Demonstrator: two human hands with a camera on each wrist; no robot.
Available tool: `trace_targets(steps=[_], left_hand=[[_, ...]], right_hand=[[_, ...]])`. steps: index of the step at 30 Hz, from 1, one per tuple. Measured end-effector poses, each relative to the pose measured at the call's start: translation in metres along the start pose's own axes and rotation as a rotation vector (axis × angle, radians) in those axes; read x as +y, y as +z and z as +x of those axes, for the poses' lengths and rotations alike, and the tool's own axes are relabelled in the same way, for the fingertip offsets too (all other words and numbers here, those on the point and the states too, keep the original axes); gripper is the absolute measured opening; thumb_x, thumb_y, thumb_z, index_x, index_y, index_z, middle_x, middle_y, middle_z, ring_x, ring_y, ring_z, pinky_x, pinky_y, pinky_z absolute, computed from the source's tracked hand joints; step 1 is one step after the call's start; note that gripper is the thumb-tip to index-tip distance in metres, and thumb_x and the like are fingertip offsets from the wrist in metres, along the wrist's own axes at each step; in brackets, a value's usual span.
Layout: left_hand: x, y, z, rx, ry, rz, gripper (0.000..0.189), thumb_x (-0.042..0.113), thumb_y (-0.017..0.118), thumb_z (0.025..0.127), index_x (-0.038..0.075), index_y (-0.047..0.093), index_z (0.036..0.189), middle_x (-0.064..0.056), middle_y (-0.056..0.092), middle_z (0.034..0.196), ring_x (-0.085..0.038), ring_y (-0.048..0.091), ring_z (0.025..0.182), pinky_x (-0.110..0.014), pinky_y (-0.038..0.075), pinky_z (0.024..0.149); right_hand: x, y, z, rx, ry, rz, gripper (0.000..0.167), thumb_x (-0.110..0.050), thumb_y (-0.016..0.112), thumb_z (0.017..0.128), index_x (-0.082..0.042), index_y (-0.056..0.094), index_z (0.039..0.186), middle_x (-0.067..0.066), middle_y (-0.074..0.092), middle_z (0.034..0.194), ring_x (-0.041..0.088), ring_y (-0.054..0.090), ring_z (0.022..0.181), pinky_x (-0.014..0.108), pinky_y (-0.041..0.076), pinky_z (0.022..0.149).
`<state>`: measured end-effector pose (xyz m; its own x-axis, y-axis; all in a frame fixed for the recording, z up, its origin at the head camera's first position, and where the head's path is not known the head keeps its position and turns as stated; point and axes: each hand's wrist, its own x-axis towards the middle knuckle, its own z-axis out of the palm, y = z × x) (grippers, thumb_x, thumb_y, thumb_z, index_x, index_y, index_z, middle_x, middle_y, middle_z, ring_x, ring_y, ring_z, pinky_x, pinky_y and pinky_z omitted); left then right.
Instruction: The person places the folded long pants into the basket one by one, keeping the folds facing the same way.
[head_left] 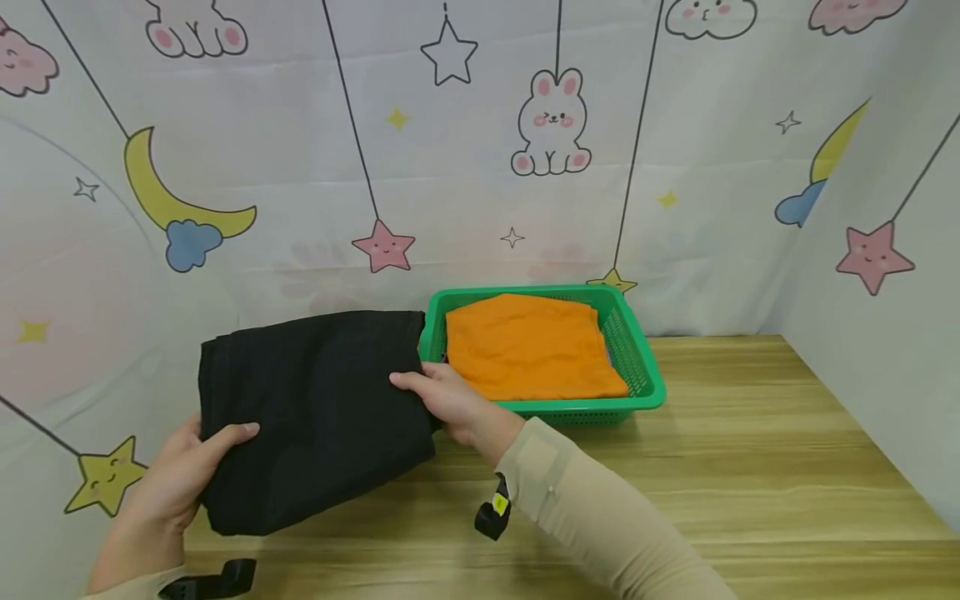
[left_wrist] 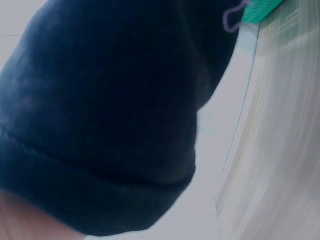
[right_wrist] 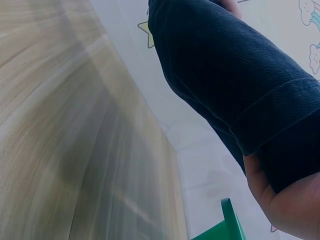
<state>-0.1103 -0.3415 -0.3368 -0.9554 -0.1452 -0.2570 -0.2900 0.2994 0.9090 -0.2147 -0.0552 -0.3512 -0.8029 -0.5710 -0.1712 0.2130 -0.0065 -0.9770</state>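
A folded black garment is held up above the left part of the table; its twill-like cloth and stitched hem resemble trousers. My left hand grips its left side, thumb on the near face and the other fingers hidden behind. At the right edge my right hand pinches the cloth, thumb in front. Just right of the garment stands a green basket with a folded orange cloth lying in it. The garment fills most of the left wrist view.
The wood-grain table extends to the right and in front of the basket. A white patterned fabric backdrop rises behind it and along both sides. Black wrist cameras sit under both forearms, one by the right sleeve.
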Motion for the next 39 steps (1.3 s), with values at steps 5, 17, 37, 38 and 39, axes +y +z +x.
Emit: trace_targets(steps=[5, 17, 37, 38, 39], left_hand=[[0.001, 0.002, 0.001, 0.007, -0.004, -0.004, 0.077, 0.032, 0.053, 0.096, -0.008, 0.009, 0.145, 0.013, 0.063, 0.087, -0.009, 0.069, 0.076, -0.033, 0.058, 0.069], [0.006, 0.006, 0.003, -0.017, 0.024, -0.014, 0.075, 0.032, 0.052, 0.097, -0.007, 0.011, 0.145, 0.013, 0.063, 0.088, -0.01, 0.069, 0.077, -0.033, 0.058, 0.07], [0.011, 0.016, 0.007, -0.029, 0.05, -0.045, 0.074, 0.03, 0.054, 0.096, -0.006, 0.012, 0.145, 0.012, 0.064, 0.089, -0.011, 0.069, 0.078, -0.032, 0.057, 0.071], [0.011, 0.016, 0.008, -0.027, 0.054, -0.043, 0.073, 0.03, 0.054, 0.096, -0.006, 0.013, 0.144, 0.012, 0.064, 0.089, -0.011, 0.069, 0.078, -0.032, 0.057, 0.071], [0.011, 0.017, 0.008, -0.027, 0.055, -0.043, 0.073, 0.03, 0.054, 0.096, -0.006, 0.013, 0.144, 0.012, 0.064, 0.089, -0.011, 0.069, 0.078, -0.032, 0.057, 0.071]], right_hand=[[0.0, -0.002, 0.0, 0.001, -0.013, 0.0, 0.033, -0.028, 0.055, 0.095, -0.007, 0.061, 0.119, 0.006, 0.069, 0.105, 0.009, 0.063, 0.083, 0.028, 0.052, 0.085], [-0.001, -0.007, -0.001, 0.005, -0.011, 0.018, 0.032, -0.027, 0.054, 0.096, -0.007, 0.06, 0.12, 0.004, 0.069, 0.103, 0.01, 0.063, 0.081, 0.027, 0.053, 0.081], [0.001, -0.019, -0.003, 0.011, -0.001, 0.021, 0.034, -0.029, 0.054, 0.096, -0.007, 0.059, 0.122, 0.004, 0.068, 0.103, 0.011, 0.064, 0.08, 0.029, 0.055, 0.078], [0.001, -0.02, -0.003, 0.01, -0.002, 0.018, 0.034, -0.029, 0.054, 0.096, -0.007, 0.059, 0.122, 0.005, 0.068, 0.104, 0.011, 0.064, 0.081, 0.029, 0.054, 0.079], [0.001, -0.02, -0.003, 0.01, -0.006, 0.015, 0.035, -0.029, 0.054, 0.096, -0.007, 0.059, 0.122, 0.005, 0.068, 0.105, 0.012, 0.064, 0.081, 0.029, 0.054, 0.079]])
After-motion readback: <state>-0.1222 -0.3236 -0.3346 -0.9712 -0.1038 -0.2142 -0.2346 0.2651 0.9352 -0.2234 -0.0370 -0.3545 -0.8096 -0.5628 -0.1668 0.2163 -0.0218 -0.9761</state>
